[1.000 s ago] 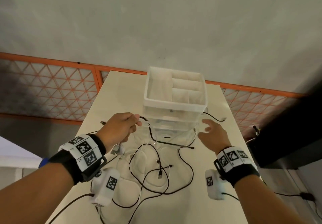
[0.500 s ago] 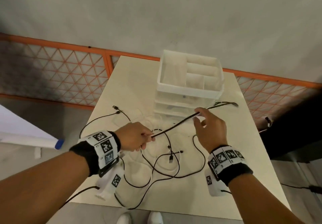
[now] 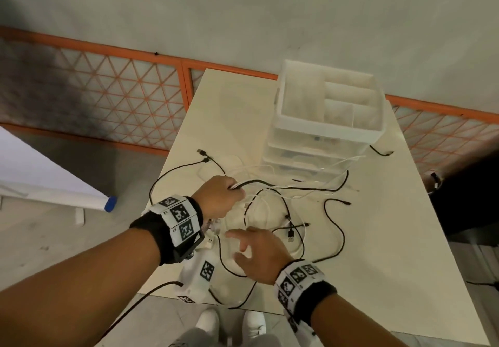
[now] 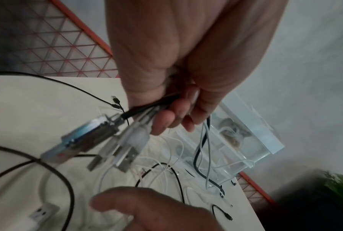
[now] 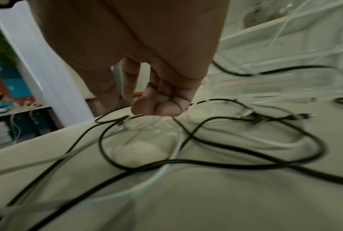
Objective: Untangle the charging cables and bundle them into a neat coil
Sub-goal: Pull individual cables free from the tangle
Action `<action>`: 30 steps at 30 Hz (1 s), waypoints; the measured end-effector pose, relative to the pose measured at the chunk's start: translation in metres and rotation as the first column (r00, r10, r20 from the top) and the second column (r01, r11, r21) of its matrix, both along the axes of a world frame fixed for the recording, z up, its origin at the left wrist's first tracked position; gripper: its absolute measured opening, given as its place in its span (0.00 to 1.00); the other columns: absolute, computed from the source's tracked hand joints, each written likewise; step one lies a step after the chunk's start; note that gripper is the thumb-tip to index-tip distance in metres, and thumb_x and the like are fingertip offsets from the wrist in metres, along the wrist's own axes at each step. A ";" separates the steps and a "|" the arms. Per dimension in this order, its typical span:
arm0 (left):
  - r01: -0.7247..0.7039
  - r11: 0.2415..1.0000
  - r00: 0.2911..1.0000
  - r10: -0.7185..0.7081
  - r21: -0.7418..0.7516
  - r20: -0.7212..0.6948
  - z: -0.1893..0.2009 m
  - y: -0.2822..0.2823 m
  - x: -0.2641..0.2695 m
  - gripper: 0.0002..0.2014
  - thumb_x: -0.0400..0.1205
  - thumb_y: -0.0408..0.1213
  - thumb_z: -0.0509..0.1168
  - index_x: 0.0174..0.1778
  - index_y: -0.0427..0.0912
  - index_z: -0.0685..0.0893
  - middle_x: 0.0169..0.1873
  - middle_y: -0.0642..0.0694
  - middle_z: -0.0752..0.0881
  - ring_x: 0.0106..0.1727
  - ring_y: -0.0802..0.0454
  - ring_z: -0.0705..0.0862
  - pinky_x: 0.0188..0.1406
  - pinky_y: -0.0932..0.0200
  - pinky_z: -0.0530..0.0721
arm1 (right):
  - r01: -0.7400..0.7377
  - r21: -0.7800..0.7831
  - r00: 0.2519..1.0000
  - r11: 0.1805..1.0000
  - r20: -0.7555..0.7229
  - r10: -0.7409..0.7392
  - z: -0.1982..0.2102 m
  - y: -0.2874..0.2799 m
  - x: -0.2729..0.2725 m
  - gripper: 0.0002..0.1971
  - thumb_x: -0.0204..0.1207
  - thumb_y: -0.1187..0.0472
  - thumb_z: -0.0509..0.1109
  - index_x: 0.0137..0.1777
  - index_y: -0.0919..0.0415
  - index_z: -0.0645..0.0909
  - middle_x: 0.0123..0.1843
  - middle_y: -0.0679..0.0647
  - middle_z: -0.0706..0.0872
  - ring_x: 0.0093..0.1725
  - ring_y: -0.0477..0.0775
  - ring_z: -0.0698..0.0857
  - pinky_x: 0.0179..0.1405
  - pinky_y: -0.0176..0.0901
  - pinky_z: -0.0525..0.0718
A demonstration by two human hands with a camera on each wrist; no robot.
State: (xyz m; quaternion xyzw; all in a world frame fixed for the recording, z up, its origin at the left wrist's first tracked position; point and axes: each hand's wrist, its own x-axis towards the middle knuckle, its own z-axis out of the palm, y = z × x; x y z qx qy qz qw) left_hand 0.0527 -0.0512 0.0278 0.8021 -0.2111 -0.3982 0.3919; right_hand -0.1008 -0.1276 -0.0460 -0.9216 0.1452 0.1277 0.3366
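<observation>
Several black cables (image 3: 334, 228) and white cables (image 3: 266, 206) lie tangled on the cream table (image 3: 378, 238). My left hand (image 3: 218, 198) grips a bunch of cable ends; in the left wrist view its fingers (image 4: 176, 109) curl round them, and the USB plugs (image 4: 125, 150) stick out below. A black strand (image 3: 297, 186) runs from that fist to the right, towards the drawers. My right hand (image 3: 251, 249) hovers over the near part of the tangle. Its fingers (image 5: 157, 106) are loosely bent above a black loop (image 5: 246, 162) and hold nothing.
A white plastic drawer unit (image 3: 332, 126) stands at the back right of the table, with cables running along its base. An orange lattice fence (image 3: 121, 98) lines the wall behind. The table's near edge (image 3: 243, 307) is just below my hands, with white shoes (image 3: 208, 322) under it.
My right hand let go of the black cable it was stretching and dropped towards the near edge. The left hand still grips its bunch, and the black strand now sags on the table.
</observation>
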 end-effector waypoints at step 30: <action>0.037 0.986 0.999 -0.034 -0.161 0.021 0.000 -0.011 0.025 0.11 0.89 0.40 0.57 0.46 0.36 0.77 0.23 0.50 0.79 0.22 0.54 0.66 0.20 0.64 0.65 | 0.589 0.404 0.574 0.700 0.401 -0.714 0.150 -0.109 0.039 0.08 0.80 0.64 0.71 0.48 0.52 0.91 0.32 0.53 0.91 0.19 0.48 0.81 0.20 0.36 0.76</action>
